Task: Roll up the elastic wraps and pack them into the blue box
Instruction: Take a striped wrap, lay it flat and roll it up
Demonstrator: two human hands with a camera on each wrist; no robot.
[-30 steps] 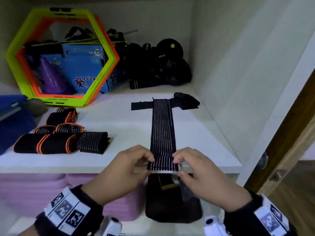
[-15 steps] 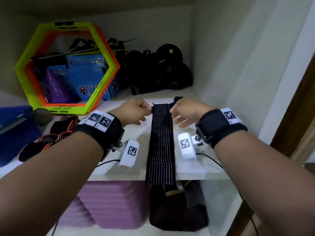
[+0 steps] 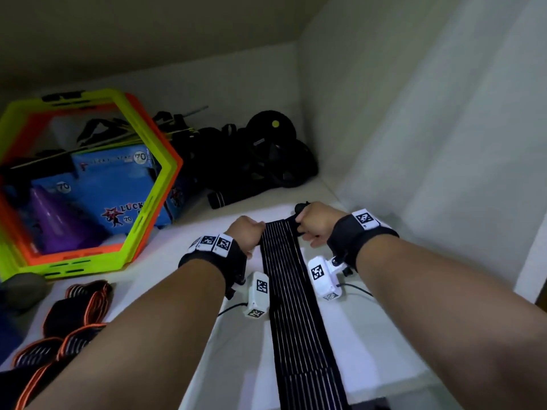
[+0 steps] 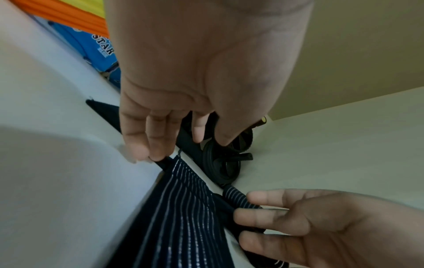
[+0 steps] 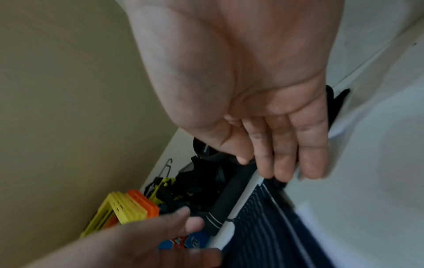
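A long black elastic wrap (image 3: pixel 291 306) with thin white stripes lies flat on the white shelf (image 3: pixel 370 335), and its near end hangs over the front edge. Both hands are at its far end. My left hand (image 3: pixel 247 235) pinches the left corner, where a plain black strap (image 4: pixel 107 112) sticks out sideways. My right hand (image 3: pixel 314 225) pinches the right corner, where the fabric (image 4: pixel 236 198) is turned over under its fingers (image 5: pixel 275 154). Several rolled wraps (image 3: pixel 77 315) with orange edges lie at the near left. A sliver of the blue box (image 3: pixel 4 344) shows at the left edge.
Lime and orange hexagon rings (image 3: pixel 154 202) lean at the back left around a printed blue carton (image 3: pixel 112 184) and a purple cone (image 3: pixel 59 223). Black straps and wheels (image 3: pixel 266 155) fill the back corner. The cupboard's side wall (image 3: pixel 414 173) is close on the right.
Both hands have left the wrap's near end at the shelf edge and reached along it to the far end. The wrap itself lies where it was.
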